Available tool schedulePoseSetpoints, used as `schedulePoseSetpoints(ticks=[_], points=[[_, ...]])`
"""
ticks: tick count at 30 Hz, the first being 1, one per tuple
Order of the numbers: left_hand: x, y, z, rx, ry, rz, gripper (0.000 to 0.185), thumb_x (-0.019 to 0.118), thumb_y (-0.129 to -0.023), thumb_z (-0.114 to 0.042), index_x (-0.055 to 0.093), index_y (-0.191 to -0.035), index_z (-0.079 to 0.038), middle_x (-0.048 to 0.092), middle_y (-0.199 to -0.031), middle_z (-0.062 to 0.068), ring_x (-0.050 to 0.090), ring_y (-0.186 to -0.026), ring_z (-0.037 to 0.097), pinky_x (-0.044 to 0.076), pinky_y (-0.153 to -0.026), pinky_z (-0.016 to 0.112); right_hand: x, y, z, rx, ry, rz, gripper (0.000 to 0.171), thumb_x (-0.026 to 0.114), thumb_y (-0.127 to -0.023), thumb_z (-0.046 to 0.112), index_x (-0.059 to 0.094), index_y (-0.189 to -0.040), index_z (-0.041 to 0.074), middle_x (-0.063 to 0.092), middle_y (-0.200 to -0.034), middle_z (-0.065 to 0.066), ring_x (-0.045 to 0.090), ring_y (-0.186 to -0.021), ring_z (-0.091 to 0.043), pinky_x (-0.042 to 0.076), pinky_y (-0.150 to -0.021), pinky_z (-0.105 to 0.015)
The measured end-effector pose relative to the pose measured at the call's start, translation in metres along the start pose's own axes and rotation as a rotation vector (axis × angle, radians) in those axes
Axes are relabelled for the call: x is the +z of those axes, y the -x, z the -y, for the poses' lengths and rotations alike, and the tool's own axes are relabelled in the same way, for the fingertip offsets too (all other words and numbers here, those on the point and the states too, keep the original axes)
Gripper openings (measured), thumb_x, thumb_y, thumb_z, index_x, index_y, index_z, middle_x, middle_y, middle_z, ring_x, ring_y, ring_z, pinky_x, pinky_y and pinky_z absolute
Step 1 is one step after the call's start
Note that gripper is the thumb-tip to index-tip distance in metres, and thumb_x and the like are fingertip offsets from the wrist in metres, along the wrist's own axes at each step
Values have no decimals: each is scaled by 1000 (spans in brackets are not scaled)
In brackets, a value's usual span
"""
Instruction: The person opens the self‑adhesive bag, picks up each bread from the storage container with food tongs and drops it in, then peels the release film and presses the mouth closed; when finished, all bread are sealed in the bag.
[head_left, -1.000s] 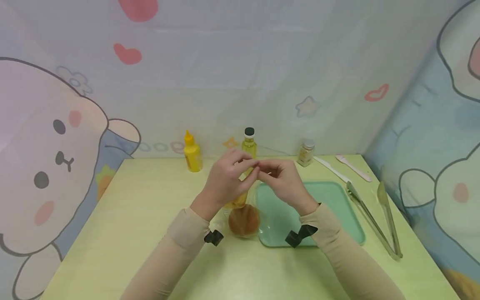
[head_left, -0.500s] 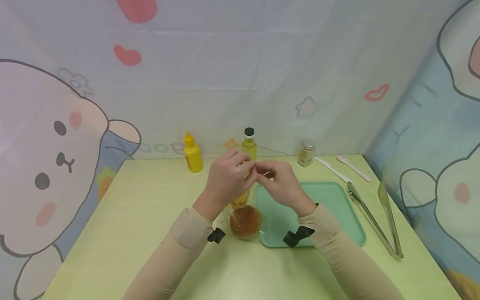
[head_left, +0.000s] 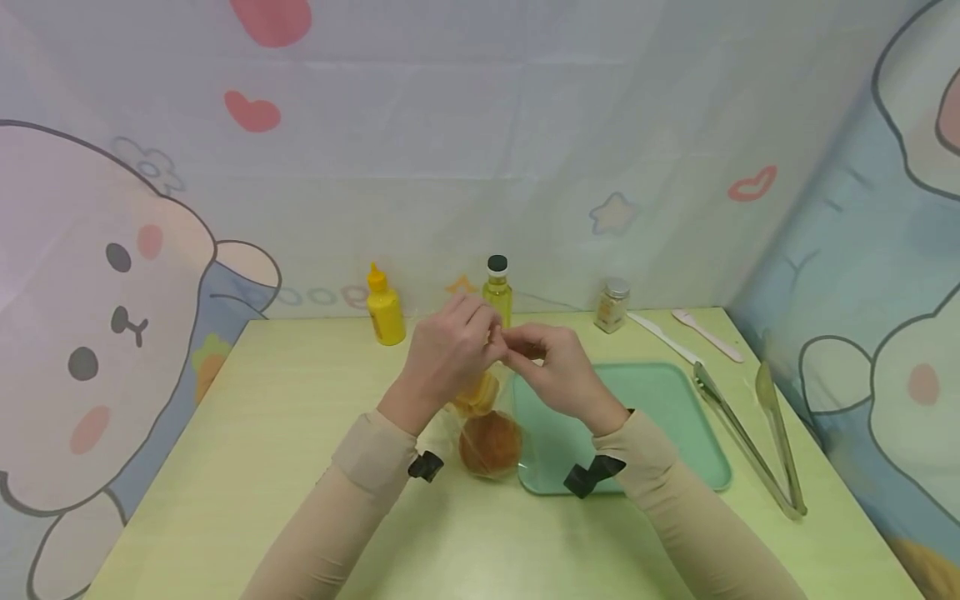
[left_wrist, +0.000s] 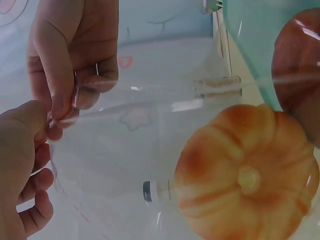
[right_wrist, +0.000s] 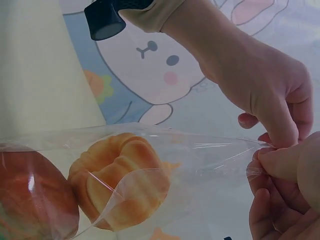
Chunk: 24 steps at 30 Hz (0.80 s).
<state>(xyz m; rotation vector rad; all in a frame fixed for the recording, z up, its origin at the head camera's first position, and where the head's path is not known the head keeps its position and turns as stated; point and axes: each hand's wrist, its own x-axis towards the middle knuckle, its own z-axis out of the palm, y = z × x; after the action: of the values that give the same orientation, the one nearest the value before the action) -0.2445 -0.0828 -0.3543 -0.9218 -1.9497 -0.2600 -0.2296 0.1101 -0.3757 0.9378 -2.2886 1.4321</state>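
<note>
Fingers (left_wrist: 62, 95) of both hands are pinching the top edge of a clear plastic bag (head_left: 480, 417), meeting just above it at the middle of the worktop (head_left: 262, 433). Left hand (head_left: 447, 358) and right hand (head_left: 558, 371) are touching at the fingertips, each thumb and forefinger pressing together on the thin film. In the right wrist view the bag's mouth (right_wrist: 235, 150) is being drawn into a narrow point between the two pinches, with the left hand's (right_wrist: 270, 95) other digits curling loosely.

Two buns are sitting inside the bag: a pale golden ridged bun (right_wrist: 120, 175) higher up and a darker brown bun (head_left: 489, 443) at the bottom, the two touching. The bag is hanging upright from the hands, its lower end resting on the worktop just beside the left edge of a mint-green tray (head_left: 675, 400).

Metal tongs (head_left: 750, 442) are lying right of the tray. Along the back wall are standing a yellow squeeze bottle (head_left: 385, 306), an oil bottle (head_left: 497, 287) and a small spice jar (head_left: 612, 306), with two white utensils (head_left: 686, 335) near the jar.
</note>
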Motion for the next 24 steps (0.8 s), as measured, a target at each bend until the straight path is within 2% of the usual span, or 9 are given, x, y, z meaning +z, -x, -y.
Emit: schedulePoseSetpoints(ticks=[4,8,10,13,17,20,24], points=[[-3,2,5,-33,69,-18,6,71,-85,-2,68,-81,-5,66,-81,6,61,-73,24,52,-53,28,-1,0,0,27,-35,-5,16,75,-98,5,80,-112,1,80,-105,-11,78,-87,-22,63,-77,-30],[-6,2,5,14,139,-15,3,73,-87,-7,76,-85,-5,71,-87,5,62,-75,23,55,-61,29,-3,1,2,47,-37,-13,16,75,-97,3,79,-112,0,79,-104,-12,77,-86,-22,62,-76,-28],[-6,3,3,41,146,-14,6,73,-88,-10,77,-88,-7,72,-92,5,61,-75,22,53,-59,28,-3,1,1,50,-33,-14,17,74,-97,2,79,-113,0,79,-104,-12,77,-86,-22,62,-77,-28],[-6,4,0,46,151,-56,7,72,-86,-13,74,-90,-7,69,-95,6,59,-75,21,49,-54,27,-3,1,1,55,-45,-11,19,73,-98,0,78,-116,-1,79,-105,-12,77,-87,-22,61,-77,-28],[-5,5,-2,65,163,-107,6,72,-85,-11,70,-86,-6,66,-90,6,57,-72,21,50,-54,28,-2,0,1,64,-62,-13,22,72,-97,-2,77,-119,-2,79,-108,-14,77,-88,-24,62,-76,-28],[-3,5,-2,70,152,-81,6,75,-85,-10,73,-85,-5,68,-87,5,59,-71,19,53,-57,27,-2,0,2,69,-48,-19,23,71,-97,-3,77,-119,-3,79,-106,-15,77,-89,-24,62,-78,-30],[-2,5,-4,36,137,-46,7,76,-85,-10,79,-87,-4,71,-87,5,63,-72,20,56,-58,27,-1,0,4,61,-22,-11,22,71,-98,-2,76,-119,-3,79,-104,-14,77,-91,-25,63,-81,-33]])
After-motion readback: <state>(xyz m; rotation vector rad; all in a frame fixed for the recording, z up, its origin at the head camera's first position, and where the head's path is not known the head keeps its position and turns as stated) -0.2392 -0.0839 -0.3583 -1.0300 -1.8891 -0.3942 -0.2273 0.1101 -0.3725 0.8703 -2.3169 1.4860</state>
